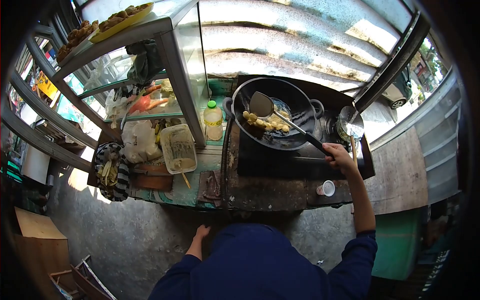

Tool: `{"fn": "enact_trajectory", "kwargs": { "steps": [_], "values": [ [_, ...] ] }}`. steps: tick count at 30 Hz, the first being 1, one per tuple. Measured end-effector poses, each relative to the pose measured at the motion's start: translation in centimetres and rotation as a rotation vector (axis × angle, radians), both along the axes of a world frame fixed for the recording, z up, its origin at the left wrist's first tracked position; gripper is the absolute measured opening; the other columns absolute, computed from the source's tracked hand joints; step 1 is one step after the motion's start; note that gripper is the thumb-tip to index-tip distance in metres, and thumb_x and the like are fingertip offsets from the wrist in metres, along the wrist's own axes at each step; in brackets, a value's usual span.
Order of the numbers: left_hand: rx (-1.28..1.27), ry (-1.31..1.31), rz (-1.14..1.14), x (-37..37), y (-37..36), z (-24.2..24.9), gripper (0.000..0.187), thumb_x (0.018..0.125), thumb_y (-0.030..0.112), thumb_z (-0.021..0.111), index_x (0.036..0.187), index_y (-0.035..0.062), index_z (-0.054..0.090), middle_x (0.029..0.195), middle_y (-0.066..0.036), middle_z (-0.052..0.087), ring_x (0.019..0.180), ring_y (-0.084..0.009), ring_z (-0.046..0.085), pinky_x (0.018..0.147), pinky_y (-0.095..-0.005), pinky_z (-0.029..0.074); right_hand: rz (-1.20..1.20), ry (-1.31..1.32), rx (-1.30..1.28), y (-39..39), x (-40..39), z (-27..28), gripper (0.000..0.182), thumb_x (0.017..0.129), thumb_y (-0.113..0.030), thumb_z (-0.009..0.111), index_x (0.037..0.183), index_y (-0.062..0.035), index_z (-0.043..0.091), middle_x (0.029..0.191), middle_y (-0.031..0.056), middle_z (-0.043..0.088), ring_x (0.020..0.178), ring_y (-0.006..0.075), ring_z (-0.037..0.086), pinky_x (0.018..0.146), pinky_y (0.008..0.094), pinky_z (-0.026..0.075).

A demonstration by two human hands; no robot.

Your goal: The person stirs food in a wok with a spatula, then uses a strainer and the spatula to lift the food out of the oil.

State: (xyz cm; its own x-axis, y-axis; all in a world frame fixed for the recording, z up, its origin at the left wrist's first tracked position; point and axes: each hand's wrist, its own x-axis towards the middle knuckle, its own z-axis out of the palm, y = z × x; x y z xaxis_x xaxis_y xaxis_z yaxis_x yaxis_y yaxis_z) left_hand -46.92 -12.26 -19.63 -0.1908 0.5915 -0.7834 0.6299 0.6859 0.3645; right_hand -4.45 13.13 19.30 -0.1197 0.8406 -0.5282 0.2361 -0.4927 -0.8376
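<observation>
My right hand (340, 158) is closed around the black handle of a metal spatula (261, 105). The spatula's flat blade reaches over a large black wok (300, 142) with two loop handles. Inside the wok, pale yellow pieces of food (276, 123) sit in dark, shiny oil, bunched near the blade and to its left. Low beside my body, in front of the counter, is my left hand (202, 232); most of its fingers are hidden. Right of the wok stands a metal container (350, 125) with utensils in it.
A glass display case (181, 95) rises at the left, with a yellow tray of fried food (114, 32) on top. On the counter are a green-capped bottle (213, 121), a plastic tub with batter residue (179, 145), a brown cloth (209, 187) and a small cup (327, 188).
</observation>
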Motion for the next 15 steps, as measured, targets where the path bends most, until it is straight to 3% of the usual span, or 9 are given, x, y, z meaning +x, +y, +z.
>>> {"fn": "enact_trajectory", "kwargs": {
  "steps": [4,9,11,12,15],
  "values": [
    [-0.005,0.000,-0.013,0.0,0.3,0.0,0.057,0.071,0.035,0.047,0.108,-0.0081,0.040,0.109,-0.027,0.040,0.104,-0.0337,0.039,0.087,-0.0352,0.032,-0.040,-0.153,0.172,-0.3,1.1,0.5,0.021,0.080,-0.025,0.046,0.088,-0.0075,0.053,0.050,-0.0040,0.040,0.034,0.0007,0.029,0.029,0.0143,0.021],
    [0.008,-0.012,-0.017,-0.2,0.3,0.1,0.057,0.071,0.034,0.047,0.108,-0.0084,0.040,0.109,-0.027,0.040,0.104,-0.0336,0.039,0.087,-0.0353,0.032,-0.101,-0.353,0.406,0.8,3.8,-2.7,0.020,0.080,-0.025,0.045,0.087,-0.0071,0.053,0.049,-0.0037,0.039,0.033,0.0025,0.031,0.029,0.0165,0.023],
    [-0.033,-0.024,-0.002,-0.3,0.2,-0.2,0.056,0.071,0.033,0.047,0.108,-0.0082,0.039,0.111,-0.026,0.039,0.105,-0.0331,0.038,0.087,-0.0348,0.032,-0.204,-0.321,0.158,0.8,4.2,-2.9,0.019,0.080,-0.025,0.044,0.086,-0.0073,0.050,0.049,-0.0027,0.038,0.033,0.0035,0.031,0.028,0.0173,0.023],
    [-0.031,-0.024,0.002,-0.4,0.2,-0.2,0.056,0.071,0.033,0.047,0.108,-0.0082,0.039,0.111,-0.026,0.039,0.105,-0.0331,0.038,0.087,-0.0348,0.032,-0.200,-0.320,0.160,0.7,4.2,-3.1,0.019,0.080,-0.025,0.044,0.086,-0.0073,0.050,0.049,-0.0027,0.038,0.033,0.0035,0.031,0.028,0.0173,0.023],
    [-0.028,-0.020,0.014,-0.4,0.0,-0.1,0.056,0.072,0.032,0.047,0.110,-0.0080,0.038,0.112,-0.026,0.038,0.106,-0.0328,0.037,0.088,-0.0344,0.031,-0.284,-0.021,-0.165,0.6,4.2,-4.1,0.018,0.081,-0.026,0.042,0.087,-0.0091,0.043,0.051,-0.0020,0.038,0.031,0.0030,0.025,0.027,0.0166,0.017]
  ]
}}
